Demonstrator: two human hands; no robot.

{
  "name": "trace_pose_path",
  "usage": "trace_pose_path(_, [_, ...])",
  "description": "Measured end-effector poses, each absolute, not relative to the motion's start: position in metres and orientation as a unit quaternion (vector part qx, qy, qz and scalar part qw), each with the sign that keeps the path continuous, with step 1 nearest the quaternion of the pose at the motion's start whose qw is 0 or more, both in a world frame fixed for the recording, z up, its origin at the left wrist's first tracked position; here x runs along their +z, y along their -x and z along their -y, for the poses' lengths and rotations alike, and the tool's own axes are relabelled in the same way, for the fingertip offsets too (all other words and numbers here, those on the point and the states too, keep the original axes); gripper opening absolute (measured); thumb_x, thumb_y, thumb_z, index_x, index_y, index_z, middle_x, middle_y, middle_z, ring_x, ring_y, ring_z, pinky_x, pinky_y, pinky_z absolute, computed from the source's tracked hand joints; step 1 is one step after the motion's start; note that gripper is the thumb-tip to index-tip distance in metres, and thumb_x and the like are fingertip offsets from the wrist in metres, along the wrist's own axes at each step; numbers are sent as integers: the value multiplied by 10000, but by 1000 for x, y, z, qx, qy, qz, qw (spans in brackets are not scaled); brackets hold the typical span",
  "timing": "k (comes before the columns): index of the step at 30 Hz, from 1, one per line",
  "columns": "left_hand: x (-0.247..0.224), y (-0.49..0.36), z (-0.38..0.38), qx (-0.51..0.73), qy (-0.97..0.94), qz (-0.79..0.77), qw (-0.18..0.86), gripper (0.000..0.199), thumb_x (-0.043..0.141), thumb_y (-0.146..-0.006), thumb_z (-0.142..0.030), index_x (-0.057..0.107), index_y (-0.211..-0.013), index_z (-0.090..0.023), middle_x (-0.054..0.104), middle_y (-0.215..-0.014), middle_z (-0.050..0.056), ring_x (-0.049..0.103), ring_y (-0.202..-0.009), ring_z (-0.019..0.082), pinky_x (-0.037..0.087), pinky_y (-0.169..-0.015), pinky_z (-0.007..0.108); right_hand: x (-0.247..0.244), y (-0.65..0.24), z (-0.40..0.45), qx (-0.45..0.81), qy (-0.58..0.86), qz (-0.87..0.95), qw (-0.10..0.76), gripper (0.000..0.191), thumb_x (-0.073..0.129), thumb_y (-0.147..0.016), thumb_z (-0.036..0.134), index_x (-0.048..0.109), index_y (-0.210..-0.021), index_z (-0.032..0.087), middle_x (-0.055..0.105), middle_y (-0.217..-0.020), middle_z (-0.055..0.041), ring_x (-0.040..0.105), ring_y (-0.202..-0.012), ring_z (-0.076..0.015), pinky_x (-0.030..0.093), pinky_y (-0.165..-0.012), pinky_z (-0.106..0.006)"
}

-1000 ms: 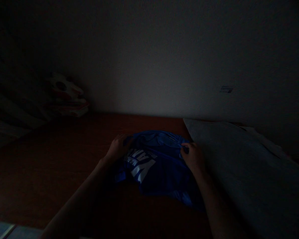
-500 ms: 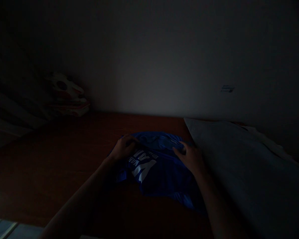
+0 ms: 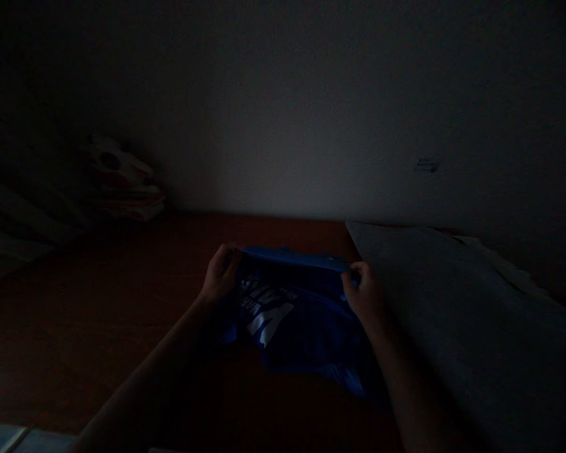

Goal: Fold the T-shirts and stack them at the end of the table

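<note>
A blue jersey (image 3: 311,327) with large white lettering lies crumpled on the brown tabletop (image 3: 122,302). My left hand (image 3: 221,272) pinches its far left edge, fingers closed on the fabric. At the far right edge my right hand (image 3: 362,289) grips the cloth between thumb and fingers. Between the hands the far edge is drawn fairly straight and slightly raised. The near part of the jersey rests on the table in loose folds. Dim light hides much of the fabric's detail.
To the right a grey sheet (image 3: 453,302) covers the table. Stacked things, seemingly books with a white object (image 3: 122,167) on top, stand at the back left. Behind rises a wall (image 3: 283,126) with a small mark; pale folded cloth (image 3: 9,220) hangs at left.
Both hands have closed on the jersey's far edge. My left hand has shifted slightly left and up, and the edge between the hands has become straighter and lifted.
</note>
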State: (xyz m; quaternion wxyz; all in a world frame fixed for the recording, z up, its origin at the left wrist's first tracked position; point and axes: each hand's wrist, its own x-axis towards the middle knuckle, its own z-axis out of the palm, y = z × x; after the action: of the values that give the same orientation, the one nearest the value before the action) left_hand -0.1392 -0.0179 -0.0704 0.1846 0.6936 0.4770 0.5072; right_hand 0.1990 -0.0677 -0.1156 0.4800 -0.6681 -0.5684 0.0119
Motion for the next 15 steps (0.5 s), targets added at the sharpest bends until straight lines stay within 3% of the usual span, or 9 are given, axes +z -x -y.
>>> trace_pose_path(5, [-66,136,21,485,-713,-470,191,300,537,-933,-455,652,-1048,-203,725,-1019,61,674,-963,213,547,-881,327,-116,-201,67,37,644,554,526,256,559,-804,401,549,-1003,240,719,-916,-94,696,-868,-261,539,-819,-395])
trace_pose_path(10, [-66,140,22,435,-758,-435,219,230,502,-911,-342,678,-856,-206,726,-1016,81,678,-986,231,535,-943,382,-103,-195,76,79,595,674,431,459,629,-799,372,616,-1230,217,746,-1093,-106,710,-1008,-272,527,-939,-427])
trace_pose_path(13, [-67,141,21,426,-764,-437,207,225,477,-899,-302,660,-808,-209,719,-1005,84,675,-976,227,534,-939,390,-94,-188,83,124,572,719,376,315,609,-882,469,710,-1093,259,774,-1101,-75,714,-1053,-266,512,-972,-422])
trace_pose_path(15, [-67,140,21,430,-756,-449,205,233,469,-916,-326,662,-868,-205,724,-974,79,679,-946,220,543,-910,373,-94,-184,84,155,573,722,355,325,533,-947,519,736,-1013,273,796,-1030,-59,735,-1011,-255,519,-952,-411])
